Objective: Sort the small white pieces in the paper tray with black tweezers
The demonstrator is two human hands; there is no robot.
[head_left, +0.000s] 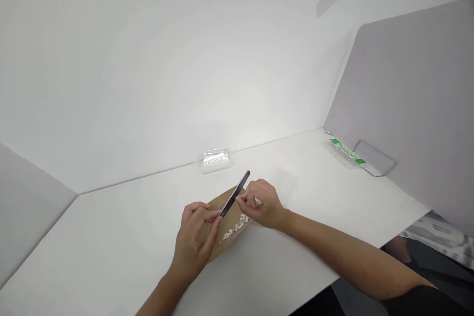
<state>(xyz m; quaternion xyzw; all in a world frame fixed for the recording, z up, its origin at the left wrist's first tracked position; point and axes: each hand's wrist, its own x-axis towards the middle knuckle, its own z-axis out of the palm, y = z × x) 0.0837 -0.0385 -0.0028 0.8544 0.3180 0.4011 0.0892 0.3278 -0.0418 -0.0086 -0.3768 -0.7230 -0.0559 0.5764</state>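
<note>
My left hand grips the lower end of a thin, dark, flat bar-like object with a pinkish edge, which slants up to the right. I cannot make out its exact kind. My right hand has thumb and forefinger pinched together against the side of that dark object; whatever lies between the fingertips is too small to tell. Beneath both hands is a brown sheet or board, partly covered by them. Several small white pieces are scattered in a line on it.
A clear plastic-wrapped package lies by the back wall. On the right, a clear packet with a green label rests near a metal wire stand and a grey partition. The white table ends at the lower right.
</note>
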